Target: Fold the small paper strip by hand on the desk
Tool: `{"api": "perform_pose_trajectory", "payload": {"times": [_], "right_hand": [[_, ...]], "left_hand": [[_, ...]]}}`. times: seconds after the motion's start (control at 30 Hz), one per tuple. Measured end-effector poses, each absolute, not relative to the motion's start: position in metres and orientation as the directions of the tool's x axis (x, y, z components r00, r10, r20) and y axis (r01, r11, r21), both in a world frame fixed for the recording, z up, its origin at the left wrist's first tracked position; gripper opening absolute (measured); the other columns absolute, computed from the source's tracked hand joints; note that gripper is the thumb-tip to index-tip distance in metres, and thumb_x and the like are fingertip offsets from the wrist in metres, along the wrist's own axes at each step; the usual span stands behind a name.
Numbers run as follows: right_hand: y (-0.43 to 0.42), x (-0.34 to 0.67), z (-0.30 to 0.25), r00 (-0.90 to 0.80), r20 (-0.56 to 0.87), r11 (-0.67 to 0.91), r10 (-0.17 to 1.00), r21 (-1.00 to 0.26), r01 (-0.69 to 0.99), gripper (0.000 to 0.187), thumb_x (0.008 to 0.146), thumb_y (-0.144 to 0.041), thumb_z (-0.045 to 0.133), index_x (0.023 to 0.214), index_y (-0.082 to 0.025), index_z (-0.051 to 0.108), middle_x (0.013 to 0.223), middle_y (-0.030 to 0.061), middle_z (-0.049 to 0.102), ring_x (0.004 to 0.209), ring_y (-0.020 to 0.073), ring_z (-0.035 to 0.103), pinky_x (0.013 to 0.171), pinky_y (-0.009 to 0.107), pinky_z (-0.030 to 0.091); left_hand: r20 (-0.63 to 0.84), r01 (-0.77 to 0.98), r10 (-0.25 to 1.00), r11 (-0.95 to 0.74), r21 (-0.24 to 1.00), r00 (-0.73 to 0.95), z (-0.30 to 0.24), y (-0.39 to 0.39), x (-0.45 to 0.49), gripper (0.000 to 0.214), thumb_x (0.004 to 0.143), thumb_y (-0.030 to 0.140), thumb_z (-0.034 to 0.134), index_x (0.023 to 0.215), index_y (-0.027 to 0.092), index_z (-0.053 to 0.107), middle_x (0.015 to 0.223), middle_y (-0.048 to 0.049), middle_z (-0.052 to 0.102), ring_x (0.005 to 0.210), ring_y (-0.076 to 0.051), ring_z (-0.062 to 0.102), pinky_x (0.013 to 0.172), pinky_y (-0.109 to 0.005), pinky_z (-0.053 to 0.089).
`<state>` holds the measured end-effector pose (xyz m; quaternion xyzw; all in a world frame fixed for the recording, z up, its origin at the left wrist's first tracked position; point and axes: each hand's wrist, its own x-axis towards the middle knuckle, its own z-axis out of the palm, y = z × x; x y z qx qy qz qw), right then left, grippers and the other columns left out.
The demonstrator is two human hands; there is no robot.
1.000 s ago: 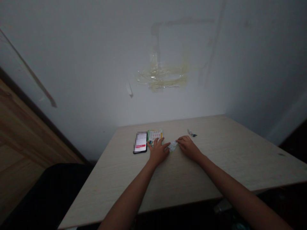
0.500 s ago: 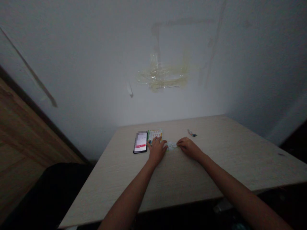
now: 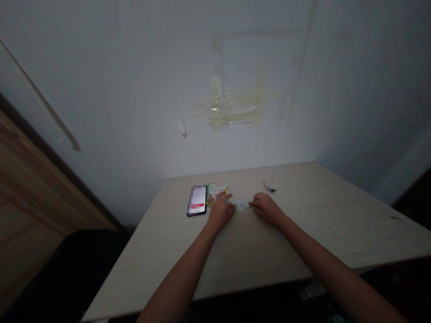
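Observation:
A small, pale printed piece of paper or wrapper (image 3: 241,205) lies on the table between my hands; its exact kind is unclear. My right hand (image 3: 267,207) pinches its right end between thumb and fingers. My left hand (image 3: 220,211) rests at its left end, fingers spread, with the thumb touching the edge. The left fingertips reach over a green-and-white printed packet or booklet (image 3: 218,187), covering its lower part. Left of that lies a phone (image 3: 198,200) with a lit screen, partly blurred out.
A small twisted scrap of wrapper (image 3: 269,187) lies beyond my right hand on the pale wooden table (image 3: 303,233). Behind the table rises a grey wall (image 3: 148,112) with yellowed clear tape (image 3: 232,107) on it. A wooden panel (image 3: 37,193) stands at the left.
My left index finger has lifted away from the small paper, and the left fingers have spread. My right hand has shifted very slightly right, still at the paper's end.

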<state>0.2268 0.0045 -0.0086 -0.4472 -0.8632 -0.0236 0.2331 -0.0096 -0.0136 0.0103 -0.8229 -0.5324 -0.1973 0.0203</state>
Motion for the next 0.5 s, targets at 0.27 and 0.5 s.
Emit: {"api": "perform_pose_trajectory", "payload": {"times": [0.27,0.5], "right_hand": [[0.013,0.234,-0.021,-0.423,0.476,0.609,0.771,-0.357,0.708,0.016,0.086,-0.022,0.062,0.093,-0.018,0.076,0.089,0.0093,0.065,0.091,0.0216,0.058,0.083,0.035,0.047],[0.018,0.235,-0.023,-0.335,0.429,0.532,0.839,-0.518,0.670,0.018,0.081,-0.025,0.067,0.095,-0.019,0.076,0.092,0.0093,0.070,0.090,0.0222,0.063,0.084,0.037,0.051]], "left_hand": [[0.286,0.910,0.896,-0.389,0.143,0.339,0.009,-0.016,-0.011,0.029,0.086,0.049,0.060,0.112,0.043,0.069,0.148,0.0010,0.046,0.138,-0.035,0.033,0.108,-0.077,0.009],[0.276,0.914,0.906,-0.372,0.160,0.321,0.007,-0.011,-0.010,0.026,0.086,0.046,0.061,0.111,0.044,0.069,0.150,0.0029,0.044,0.138,-0.034,0.033,0.105,-0.079,0.007]]}}
